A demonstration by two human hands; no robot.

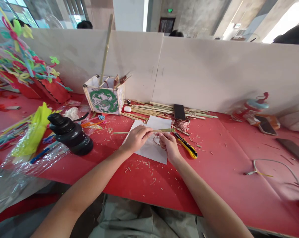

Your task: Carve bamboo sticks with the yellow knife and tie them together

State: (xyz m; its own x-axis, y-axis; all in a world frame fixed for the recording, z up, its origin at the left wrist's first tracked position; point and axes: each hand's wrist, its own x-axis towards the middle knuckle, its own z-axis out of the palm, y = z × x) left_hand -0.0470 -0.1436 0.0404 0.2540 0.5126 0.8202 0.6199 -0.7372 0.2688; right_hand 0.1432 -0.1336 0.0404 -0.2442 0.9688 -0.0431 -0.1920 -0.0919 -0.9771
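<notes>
- bamboo stick lies crosswise over the paper, its middle in the person's grip; the left hand is closed over it from above, seemingly to steady it.
- right hand is curled tight just under the stick, fingertips pinched near the left thumb; i cannot tell whether it grips stick or cord, as the brown cord loops beside it.
- white paper sits below both hands, perhaps to catch shavings.
- yellow-and-black cutter rests just beside the right hand, probably for easy reach.
- black bottle stands capped at the left; its contents are hidden.
- pile of sticks lies behind the paper, likely kept handy, a phone on it.
- dragon-patterned box, open-topped, holds a tall bamboo pole leaning upright, and a brown-bound bundle at its right rim.
- red container, far left, is crowded with fuzzy flowers.
</notes>
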